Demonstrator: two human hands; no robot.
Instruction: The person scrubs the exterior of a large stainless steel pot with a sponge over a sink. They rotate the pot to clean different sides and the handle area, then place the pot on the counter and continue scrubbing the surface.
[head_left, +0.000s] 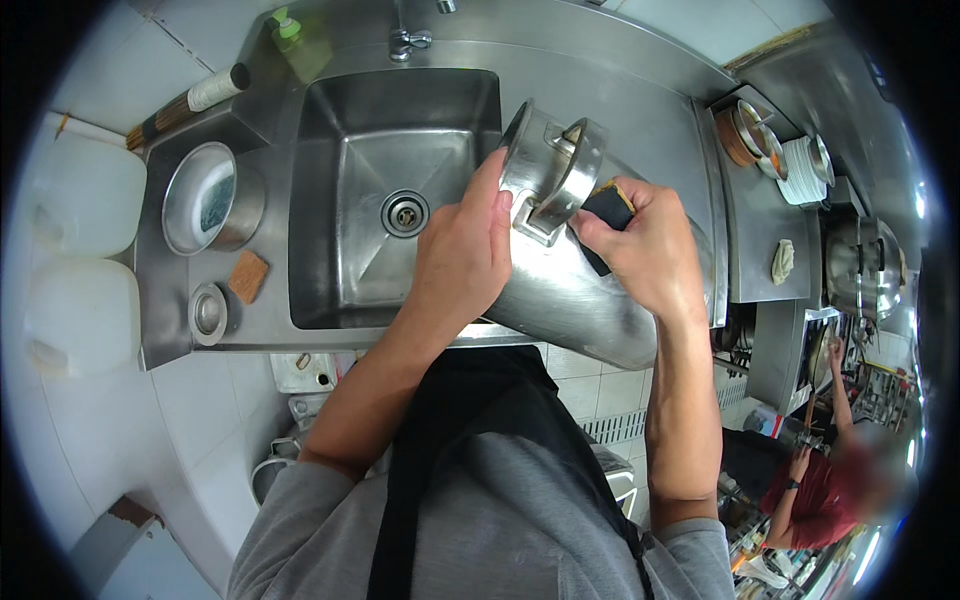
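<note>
A large stainless steel pot (577, 307) lies tilted on its side at the right of the sink, its rim turned toward the basin. One loop handle (581, 176) of the pot faces up. My left hand (465, 247) grips the pot at its rim, with some fingers hidden from sight. In my right hand (652, 240) is a black scouring sponge (611, 206) with a yellowish edge. The sponge is against the pot's wall, just right of the handle.
The steel sink basin (375, 285) has a drain and a tap (409, 45). Left of it are a steel bowl (199, 199), a brown scrub pad (247, 276) and a small strainer cup (208, 313). Stacked plates (801, 171) stand right. A person in red (814, 502) works at lower right.
</note>
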